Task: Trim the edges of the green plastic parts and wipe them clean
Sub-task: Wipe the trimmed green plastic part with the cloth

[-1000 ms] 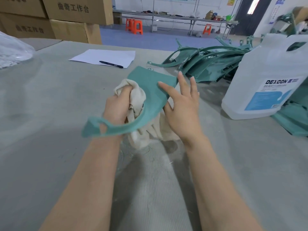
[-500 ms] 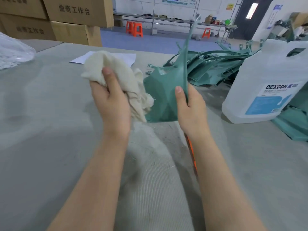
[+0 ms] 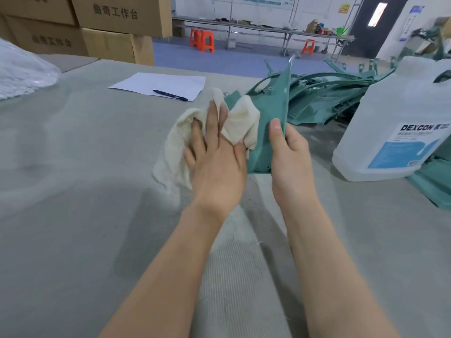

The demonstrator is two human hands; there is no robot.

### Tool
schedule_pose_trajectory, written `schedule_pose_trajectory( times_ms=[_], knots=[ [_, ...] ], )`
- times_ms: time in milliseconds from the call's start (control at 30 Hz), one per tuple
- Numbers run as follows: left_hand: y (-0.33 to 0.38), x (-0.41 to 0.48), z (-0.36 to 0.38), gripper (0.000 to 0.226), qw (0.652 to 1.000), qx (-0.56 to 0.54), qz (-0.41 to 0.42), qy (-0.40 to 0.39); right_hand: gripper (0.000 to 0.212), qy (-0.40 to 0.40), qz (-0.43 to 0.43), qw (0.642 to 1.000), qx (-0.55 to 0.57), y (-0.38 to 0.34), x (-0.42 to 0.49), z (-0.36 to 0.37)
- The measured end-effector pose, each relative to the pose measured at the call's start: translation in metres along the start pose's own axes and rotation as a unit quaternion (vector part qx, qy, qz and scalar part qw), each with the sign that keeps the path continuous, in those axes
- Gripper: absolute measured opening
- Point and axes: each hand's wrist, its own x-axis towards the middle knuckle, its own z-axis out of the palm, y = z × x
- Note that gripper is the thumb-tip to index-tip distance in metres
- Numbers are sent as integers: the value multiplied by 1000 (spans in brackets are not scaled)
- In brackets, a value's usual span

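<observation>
A green plastic part (image 3: pixel 271 111) stands upright above the grey table, its thin tip pointing up. My right hand (image 3: pixel 289 154) grips its near right edge, thumb on the front face. My left hand (image 3: pixel 217 157) presses a cream cloth (image 3: pixel 240 120) flat against the part's left face, fingers spread over the cloth. The rest of the cloth hangs down to the left of my left hand. Behind the part lies a pile of more green plastic parts (image 3: pixel 329 96).
A white DEXCON jug (image 3: pixel 400 128) stands at the right, with more green parts (image 3: pixel 432 181) beside it. A paper sheet (image 3: pixel 161 85) with a pen (image 3: pixel 170 95) lies at the back. Cardboard boxes (image 3: pixel 117 18) and a clear plastic bag (image 3: pixel 22 71) are at the left.
The part was turned from lying across my hands to standing upright in my right hand. My left hand lifted the cloth away, then pressed it flat against the part's face.
</observation>
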Motion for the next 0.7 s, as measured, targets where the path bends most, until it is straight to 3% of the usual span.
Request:
schedule_pose_trajectory(
  times_ms=[100, 167, 267, 333, 400, 533, 567, 633, 700],
  knots=[
    [3, 1, -1, 64, 994, -70, -29, 85, 28, 14, -6, 999, 36, -2, -2, -1],
    [-3, 5, -4, 64, 980, -172, -51, 88, 26, 17, 4, 998, 62, -3, -1, -1],
    [-10, 12, -13, 27, 913, -387, -128, 34, 28, 30, 8, 996, 83, -3, 0, -5],
    [-12, 16, -16, 15, 876, -454, -163, -3, 28, 37, 17, 994, 100, -5, 1, -10],
    [-12, 17, -18, 17, 847, -503, -174, -17, 27, 49, 25, 993, 104, -5, 3, -13],
    [-6, 16, -21, 28, 745, -628, -225, -30, 28, 49, 49, 990, 124, 0, 2, -4],
    [-6, 16, -21, 29, 734, -638, -231, -23, 27, 48, 61, 988, 134, 1, 2, -1],
    [-5, 15, -20, 24, 763, -610, -216, 0, 23, 46, 87, 984, 149, 4, 3, -1],
    [-4, 15, -19, 19, 827, -526, -194, 34, 21, 40, 111, 984, 134, 7, 6, -3]
  ],
)
